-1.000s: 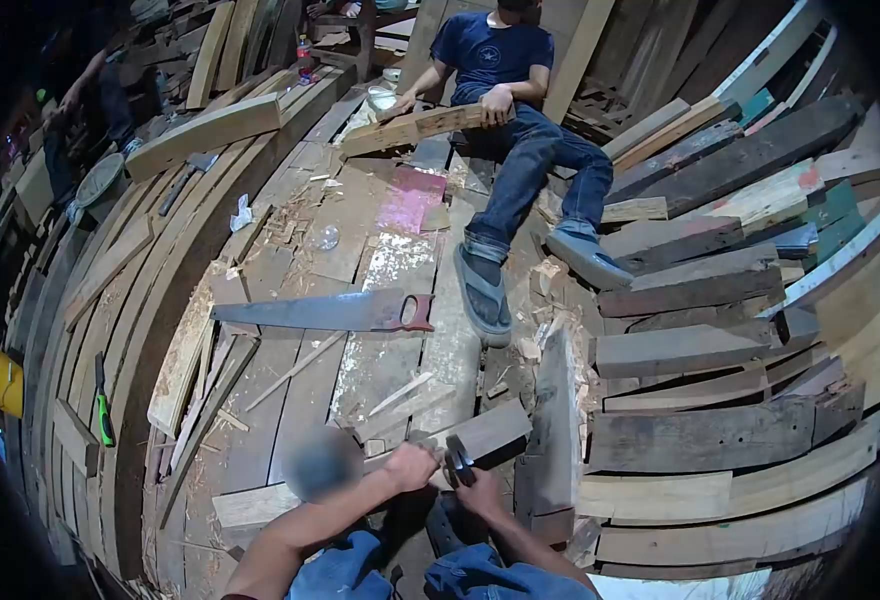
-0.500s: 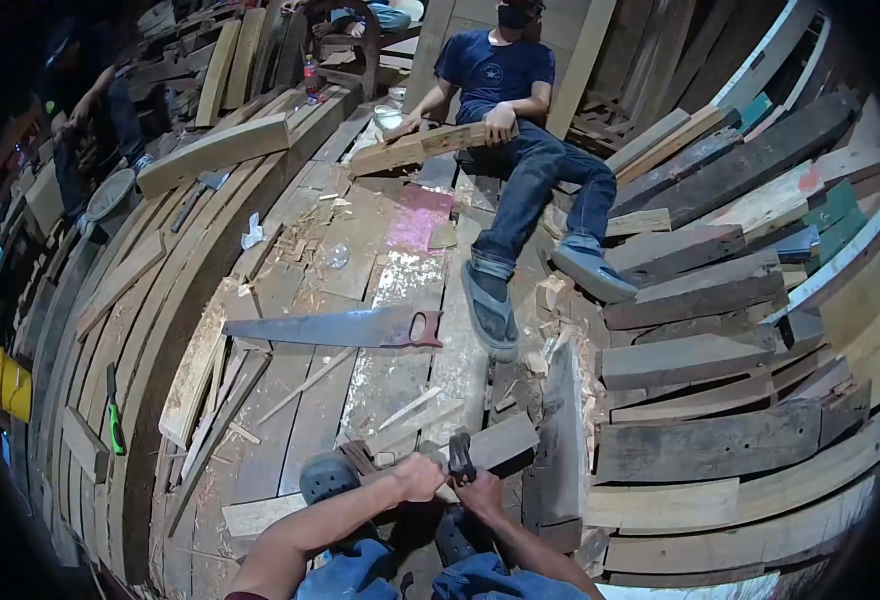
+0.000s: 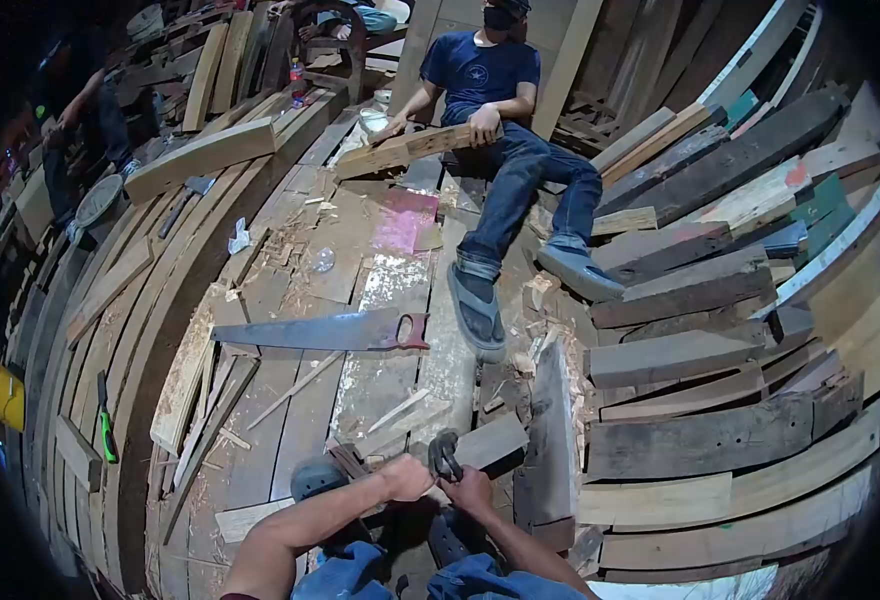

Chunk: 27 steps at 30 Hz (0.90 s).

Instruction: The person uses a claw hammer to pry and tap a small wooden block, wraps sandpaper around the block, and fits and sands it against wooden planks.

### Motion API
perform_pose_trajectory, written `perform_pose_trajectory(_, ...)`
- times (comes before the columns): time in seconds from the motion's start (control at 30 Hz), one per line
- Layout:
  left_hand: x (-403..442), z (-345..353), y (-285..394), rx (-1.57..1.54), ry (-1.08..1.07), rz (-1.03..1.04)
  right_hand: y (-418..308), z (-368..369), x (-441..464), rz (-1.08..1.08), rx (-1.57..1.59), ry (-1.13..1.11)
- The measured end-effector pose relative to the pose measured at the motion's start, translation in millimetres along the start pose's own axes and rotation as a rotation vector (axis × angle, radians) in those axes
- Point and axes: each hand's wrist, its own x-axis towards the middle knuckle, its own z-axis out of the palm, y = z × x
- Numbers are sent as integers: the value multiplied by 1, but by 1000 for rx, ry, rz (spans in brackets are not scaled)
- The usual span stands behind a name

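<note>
Low in the head view, my left hand is closed in a fist beside a dark metal tool with a curved head, pincers-like in shape. My fingers hide what, if anything, the fist holds. My right hand is wrapped round the lower part of this tool. Just beyond my hands lies a short grey wooden block. A thick plank standing on edge is to the right of the block. Thin wood offcuts lie in front of my left hand.
A handsaw lies on the plank floor. A seated person ahead holds a wooden beam. Stacked timbers line the right. Long beams on the left carry a hatchet and a green-handled tool.
The whole view has shifted slightly, so the scene sits a little further left. The dark tool has turned a little in my right hand, showing its curved head more from the side.
</note>
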Motion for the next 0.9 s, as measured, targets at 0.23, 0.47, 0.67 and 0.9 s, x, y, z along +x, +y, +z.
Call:
perform_pose_trajectory(0.23, 0, 8, 4, 89, -36, -9, 9, 8, 4, -30, -77, 95)
perform_pose_trajectory(0.47, -3, 12, 7, 87, 67, 18, 16, 11, 12, 38, -27, 27)
perform_pose_trajectory(0.67, -1, 11, 8, 69, 68, -7, 4, -8, 11, 84, 26, -92)
perform_pose_trajectory(0.9, -12, 21, 8, -101, 315, -143, 2, -10, 5, 20, 20, -57)
